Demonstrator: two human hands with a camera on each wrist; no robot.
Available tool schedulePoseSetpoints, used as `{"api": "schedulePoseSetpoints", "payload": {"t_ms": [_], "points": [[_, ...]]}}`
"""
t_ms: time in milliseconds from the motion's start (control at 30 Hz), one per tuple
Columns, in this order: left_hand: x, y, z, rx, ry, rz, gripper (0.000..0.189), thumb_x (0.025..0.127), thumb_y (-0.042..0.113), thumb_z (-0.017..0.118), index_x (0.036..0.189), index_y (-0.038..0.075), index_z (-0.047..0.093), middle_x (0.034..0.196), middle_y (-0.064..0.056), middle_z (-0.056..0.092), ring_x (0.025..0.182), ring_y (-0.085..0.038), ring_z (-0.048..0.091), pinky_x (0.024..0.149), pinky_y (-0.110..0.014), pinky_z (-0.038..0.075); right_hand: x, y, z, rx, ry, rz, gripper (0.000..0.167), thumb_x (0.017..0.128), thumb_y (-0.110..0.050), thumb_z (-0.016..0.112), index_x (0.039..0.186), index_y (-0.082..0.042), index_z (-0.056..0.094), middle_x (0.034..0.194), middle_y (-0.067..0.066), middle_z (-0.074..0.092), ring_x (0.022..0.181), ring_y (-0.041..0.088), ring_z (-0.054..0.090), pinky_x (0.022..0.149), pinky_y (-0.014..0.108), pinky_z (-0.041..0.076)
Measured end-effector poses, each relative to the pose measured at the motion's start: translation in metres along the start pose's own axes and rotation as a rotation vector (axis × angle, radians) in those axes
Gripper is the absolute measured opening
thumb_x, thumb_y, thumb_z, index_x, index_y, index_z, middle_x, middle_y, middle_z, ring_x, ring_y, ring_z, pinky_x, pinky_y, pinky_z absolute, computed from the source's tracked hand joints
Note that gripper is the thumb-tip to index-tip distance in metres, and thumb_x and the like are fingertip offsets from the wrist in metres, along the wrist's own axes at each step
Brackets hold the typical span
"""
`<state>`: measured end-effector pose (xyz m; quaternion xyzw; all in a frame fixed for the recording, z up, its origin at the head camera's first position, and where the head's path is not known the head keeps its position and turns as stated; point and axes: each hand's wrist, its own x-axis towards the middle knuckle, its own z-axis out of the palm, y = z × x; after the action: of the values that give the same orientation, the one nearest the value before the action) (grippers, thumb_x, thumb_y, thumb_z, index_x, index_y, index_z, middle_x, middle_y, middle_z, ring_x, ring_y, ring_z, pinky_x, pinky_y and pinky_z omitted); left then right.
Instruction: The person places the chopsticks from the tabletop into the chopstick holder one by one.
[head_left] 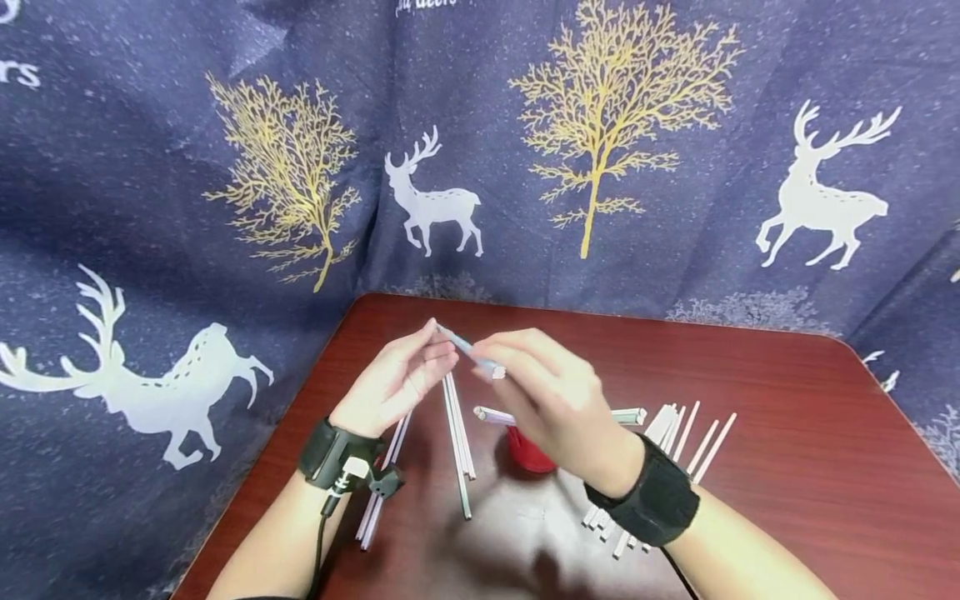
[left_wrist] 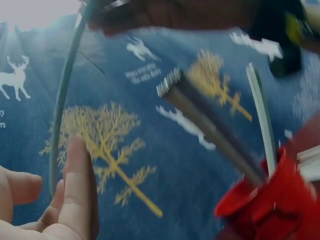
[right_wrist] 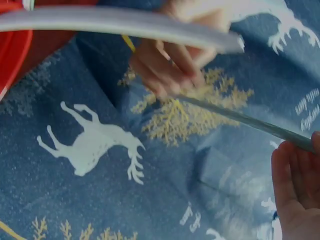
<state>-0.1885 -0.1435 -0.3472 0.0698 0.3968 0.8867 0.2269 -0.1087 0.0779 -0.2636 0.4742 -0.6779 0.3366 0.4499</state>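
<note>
Between the two raised hands slants a slim pale blue-green stick [head_left: 462, 342], its near end white. The fingertips of my left hand [head_left: 401, 375] pinch its far end; in the left wrist view the stick [left_wrist: 62, 100] looks slightly bowed. My right hand [head_left: 551, 392] grips it close to the near end, thumb and fingers around it. Below the right hand stands a red cup [head_left: 531, 454], partly hidden by that hand. In the left wrist view the red cup [left_wrist: 272, 210] holds a thick purplish bundle [left_wrist: 215, 130] with a ridged end and a light green stick [left_wrist: 261, 115].
On the reddish-brown table [head_left: 795, 400], pale sticks [head_left: 459, 433] lie left of the cup and lilac sticks [head_left: 382, 492] lie under the left wrist. Several white sticks [head_left: 667, 425] spread beneath the right wrist. A blue cloth [head_left: 480, 50] with deer and trees hangs behind.
</note>
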Motion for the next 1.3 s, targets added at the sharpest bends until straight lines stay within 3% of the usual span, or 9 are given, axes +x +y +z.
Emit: {"api": "schedulePoseSetpoints", "payload": {"t_ms": [200,300,433,533,700,867,967,1133,1300], "points": [[0.004,0.001,-0.028,0.121,0.061,0.039,0.017,0.103,0.015,0.048,0.108,0.003,0.06,0.096,-0.011,0.065,0.089,-0.022,0.069,0.089,-0.033,0.055,0.0,0.009,-0.038,-0.139,0.071,0.138,0.022,0.095,-0.021,0.064,0.095,0.0,0.07,0.095,0.007,0.072,0.082,0.016,0.068,0.078,0.019,0.051],[0.009,0.0,-0.043,0.292,0.122,0.096,0.012,0.101,0.011,0.052,0.108,0.004,0.059,0.093,-0.01,0.065,0.085,-0.022,0.069,0.085,-0.035,0.056,-0.005,0.016,-0.056,-0.194,0.077,0.22,0.026,0.096,-0.025,0.062,0.096,0.0,0.07,0.096,0.007,0.072,0.083,0.017,0.067,0.082,0.017,0.048],[0.021,-0.007,-0.057,0.745,0.239,0.186,0.014,0.095,0.012,0.062,0.106,0.003,0.06,0.086,-0.01,0.067,0.079,-0.026,0.069,0.074,-0.038,0.059,-0.019,0.027,-0.07,-0.206,0.033,0.313,0.014,0.092,-0.012,0.067,0.098,0.0,0.069,0.099,0.007,0.071,0.084,0.013,0.065,0.082,0.016,0.047],[0.032,-0.017,-0.062,1.159,0.248,0.236,0.009,0.091,0.012,0.065,0.098,0.006,0.066,0.081,-0.008,0.068,0.071,-0.028,0.068,0.067,-0.038,0.058,-0.032,0.036,-0.07,-0.212,-0.013,0.359,0.007,0.085,0.001,0.07,0.09,-0.001,0.066,0.1,0.004,0.07,0.085,0.011,0.065,0.078,0.015,0.047],[0.048,-0.034,-0.063,1.723,0.097,0.3,0.004,0.086,0.015,0.071,0.09,0.015,0.072,0.087,0.003,0.071,0.078,-0.016,0.066,0.073,-0.033,0.053,-0.05,0.049,-0.059,-0.188,-0.064,0.408,0.009,0.087,-0.001,0.07,0.085,-0.004,0.061,0.097,0.0,0.069,0.092,0.013,0.067,0.073,0.016,0.046],[0.049,-0.046,-0.06,1.947,-0.275,0.394,0.016,0.082,0.004,0.072,0.093,0.014,0.074,0.09,0.002,0.068,0.085,-0.015,0.064,0.075,-0.033,0.054,-0.058,0.056,-0.05,-0.174,-0.087,0.426,0.016,0.096,-0.02,0.062,0.091,-0.006,0.064,0.098,0.001,0.069,0.091,0.013,0.066,0.071,0.019,0.043],[0.046,-0.051,-0.059,2.062,-0.426,0.41,0.022,0.077,-0.001,0.072,0.088,0.019,0.075,0.082,0.004,0.061,0.078,-0.013,0.06,0.067,-0.031,0.053,-0.059,0.057,-0.048,-0.179,-0.087,0.446,0.013,0.094,-0.016,0.065,0.1,-0.005,0.067,0.098,0.001,0.068,0.087,0.011,0.064,0.076,0.02,0.046],[0.042,-0.055,-0.059,2.263,-0.517,0.394,0.028,0.073,-0.002,0.073,0.077,0.026,0.073,0.075,0.003,0.058,0.074,-0.016,0.054,0.063,-0.031,0.051,-0.059,0.056,-0.049,-0.189,-0.041,0.484,0.033,0.084,-0.006,0.073,0.116,-0.004,0.065,0.108,0.006,0.065,0.097,0.018,0.061,0.088,0.021,0.046],[0.042,-0.054,-0.06,2.352,-0.527,0.416,0.027,0.073,0.0,0.074,0.077,0.027,0.073,0.078,0.004,0.059,0.077,-0.017,0.056,0.066,-0.032,0.052,-0.057,0.056,-0.052,-0.192,0.019,0.482,0.037,0.082,-0.009,0.074,0.117,-0.001,0.064,0.12,0.013,0.061,0.112,0.025,0.057,0.096,0.021,0.041]]}}
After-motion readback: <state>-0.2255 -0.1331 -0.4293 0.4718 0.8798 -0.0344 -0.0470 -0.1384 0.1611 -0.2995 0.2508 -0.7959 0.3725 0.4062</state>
